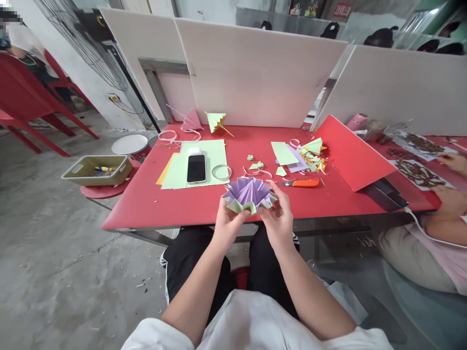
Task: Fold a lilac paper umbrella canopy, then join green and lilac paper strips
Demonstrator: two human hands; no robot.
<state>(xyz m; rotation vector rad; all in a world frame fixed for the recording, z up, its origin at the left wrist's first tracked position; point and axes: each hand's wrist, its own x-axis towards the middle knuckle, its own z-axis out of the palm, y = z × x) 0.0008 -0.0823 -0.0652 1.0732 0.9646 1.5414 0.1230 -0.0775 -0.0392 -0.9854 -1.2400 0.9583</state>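
Between my two hands I hold a pleated paper umbrella top, purple on the inside with a pale green rim, spread like a shallow bowl just over the table's front edge. My left hand grips its left side, the thumb at the near rim. On the opposite side my right hand pinches the rim with thumb and fingers. Beyond it lie an orange utility knife, green paper scraps and a roll of clear tape or ring. The underside of the folded paper is hidden.
A phone rests on green paper sheets. Two small paper umbrellas stand at the back. A red board leans at the right, beside a co-worker's hands. An olive basin sits on a stool at left.
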